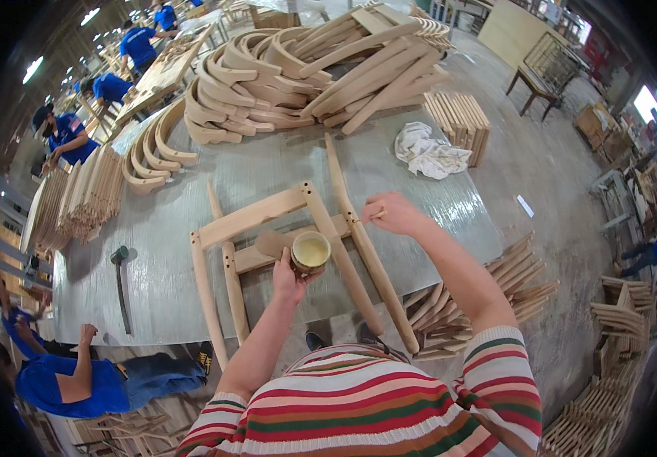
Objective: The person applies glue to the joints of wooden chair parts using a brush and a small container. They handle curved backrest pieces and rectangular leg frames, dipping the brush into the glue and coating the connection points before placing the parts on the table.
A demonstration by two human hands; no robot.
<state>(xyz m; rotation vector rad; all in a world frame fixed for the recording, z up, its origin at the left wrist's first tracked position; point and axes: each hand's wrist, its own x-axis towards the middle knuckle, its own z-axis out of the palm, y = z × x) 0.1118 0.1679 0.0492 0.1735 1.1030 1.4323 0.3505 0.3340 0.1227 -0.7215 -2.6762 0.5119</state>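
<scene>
My left hand is wrapped round a small round tub of pale yellow liquid, held over the wooden frames. To the right, my right hand pinches a thin stick. The stick's tip is at a hole in the long wooden leg, which slants across the table. Left of that leg lies a joined frame with a crosswise rail and two legs, dark holes showing at its corners. Behind it another rail joins further legs. A brown rounded flat piece is beside the tub.
Curved and straight wooden parts are heaped at the table's back. A mallet lies left, a white cloth back right near stacked slats. More wooden legs are piled right. A co-worker in blue is at the left.
</scene>
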